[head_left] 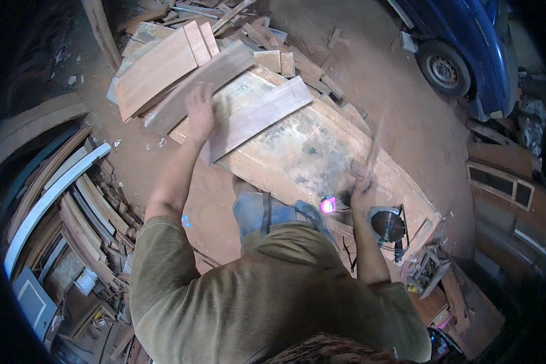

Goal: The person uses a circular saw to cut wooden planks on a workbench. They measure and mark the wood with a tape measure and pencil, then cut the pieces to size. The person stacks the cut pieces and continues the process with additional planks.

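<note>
My left hand [200,109] is on a greyish-brown wooden plank [227,64], its fingers closed over the board and slightly blurred. Beside it, a second, paler plank [264,115] lies at a slant across the worn wooden workbench [321,136]. Over the bench's right part, my right hand [363,193] is closed around a thin wooden stick [377,142] that points away from me and is smeared by motion. Close to that hand sit a pink-and-white tape measure [328,205] and a dark round power tool [387,225] with a metal frame.
Several cut boards [155,70] are stacked at the bench's far left end. Scrap wood [309,67] lies along its far side. Curved timber pieces [73,200] crowd the floor at left. A blue vehicle [461,42] stands at far right, near more wooden panels [503,182].
</note>
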{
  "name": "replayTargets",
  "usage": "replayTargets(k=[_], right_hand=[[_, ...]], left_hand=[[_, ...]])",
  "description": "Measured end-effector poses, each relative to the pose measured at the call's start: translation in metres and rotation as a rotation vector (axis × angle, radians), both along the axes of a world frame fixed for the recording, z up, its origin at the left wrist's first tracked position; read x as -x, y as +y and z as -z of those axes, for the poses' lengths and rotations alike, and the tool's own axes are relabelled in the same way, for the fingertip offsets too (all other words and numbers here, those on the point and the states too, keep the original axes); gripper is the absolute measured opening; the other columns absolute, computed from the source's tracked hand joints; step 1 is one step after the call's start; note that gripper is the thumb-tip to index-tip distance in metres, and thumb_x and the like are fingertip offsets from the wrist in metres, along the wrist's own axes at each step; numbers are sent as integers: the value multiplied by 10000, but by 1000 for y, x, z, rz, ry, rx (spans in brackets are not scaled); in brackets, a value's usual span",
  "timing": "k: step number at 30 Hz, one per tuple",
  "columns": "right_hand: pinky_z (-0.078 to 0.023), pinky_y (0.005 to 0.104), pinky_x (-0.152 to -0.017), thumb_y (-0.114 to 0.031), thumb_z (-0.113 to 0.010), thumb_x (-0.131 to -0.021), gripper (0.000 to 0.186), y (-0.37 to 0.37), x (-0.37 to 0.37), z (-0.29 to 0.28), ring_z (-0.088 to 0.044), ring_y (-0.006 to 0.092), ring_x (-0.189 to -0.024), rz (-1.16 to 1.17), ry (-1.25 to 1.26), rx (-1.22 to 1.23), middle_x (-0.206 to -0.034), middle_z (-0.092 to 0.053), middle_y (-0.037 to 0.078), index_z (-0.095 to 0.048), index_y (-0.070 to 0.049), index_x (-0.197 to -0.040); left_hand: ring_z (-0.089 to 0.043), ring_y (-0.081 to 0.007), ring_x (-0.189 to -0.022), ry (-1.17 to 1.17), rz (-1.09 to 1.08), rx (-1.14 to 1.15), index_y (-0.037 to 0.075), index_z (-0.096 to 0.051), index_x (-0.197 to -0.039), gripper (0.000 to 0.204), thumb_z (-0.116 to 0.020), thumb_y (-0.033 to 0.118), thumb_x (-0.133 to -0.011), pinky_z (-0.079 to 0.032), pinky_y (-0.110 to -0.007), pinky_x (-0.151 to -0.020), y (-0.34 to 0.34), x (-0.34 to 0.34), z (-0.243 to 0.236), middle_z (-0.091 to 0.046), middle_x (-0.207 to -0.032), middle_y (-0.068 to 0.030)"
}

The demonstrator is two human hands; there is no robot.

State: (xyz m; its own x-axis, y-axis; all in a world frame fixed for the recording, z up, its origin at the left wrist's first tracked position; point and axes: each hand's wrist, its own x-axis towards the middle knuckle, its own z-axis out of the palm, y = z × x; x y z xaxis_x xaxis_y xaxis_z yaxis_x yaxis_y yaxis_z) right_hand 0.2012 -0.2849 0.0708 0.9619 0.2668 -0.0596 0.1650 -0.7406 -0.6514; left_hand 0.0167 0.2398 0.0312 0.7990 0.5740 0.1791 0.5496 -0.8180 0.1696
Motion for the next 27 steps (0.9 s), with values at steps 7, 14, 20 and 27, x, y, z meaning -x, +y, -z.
replayTargets(k=[7, 14, 20, 27], right_hand=[[-483, 488, -974, -338, -659, -978, 544, 5, 33, -21, -618, 436, -1118, -579, 413, 225, -1198, -625, 270, -531, 4, -1381], [-487, 488, -955, -309, -634, -1002, 501, -54, 57, -25, -631, 443, -1111, -157, 210, 171, -1188, -640, 296, -539, 51, -1336], [-504, 442, -928, -274, -637, -1010, 440, -38, 56, -49, -661, 383, -1050, -122, 93, 68, -1111, -668, 282, -576, 60, -1291], [-501, 509, -970, -296, -658, -973, 516, -27, 67, -46, -625, 477, -1136, -505, 317, 192, -1223, -630, 306, -533, 15, -1366]], left_hand=[[-358, -462, -1450, 314, 83, 381, 87, -199, -1637, 1329, -895, 589, -622, -311, -600, -1162, -90, -36, 43, -355, -1584, -250], [-494, -413, -1346, 450, 73, 628, 42, -225, -1639, 1303, -916, 403, -594, -389, -508, -1142, -74, -57, 25, -507, -1463, -246], [-428, -328, -1457, 202, 111, 1398, -21, -320, -1598, 1198, -905, 335, -615, -313, -390, -1219, -47, -42, 18, -480, -1540, -258], [-427, -315, -1452, 171, 159, 1429, -17, -316, -1601, 1162, -896, 266, -635, -291, -378, -1224, -49, -35, -20, -464, -1554, -251]])
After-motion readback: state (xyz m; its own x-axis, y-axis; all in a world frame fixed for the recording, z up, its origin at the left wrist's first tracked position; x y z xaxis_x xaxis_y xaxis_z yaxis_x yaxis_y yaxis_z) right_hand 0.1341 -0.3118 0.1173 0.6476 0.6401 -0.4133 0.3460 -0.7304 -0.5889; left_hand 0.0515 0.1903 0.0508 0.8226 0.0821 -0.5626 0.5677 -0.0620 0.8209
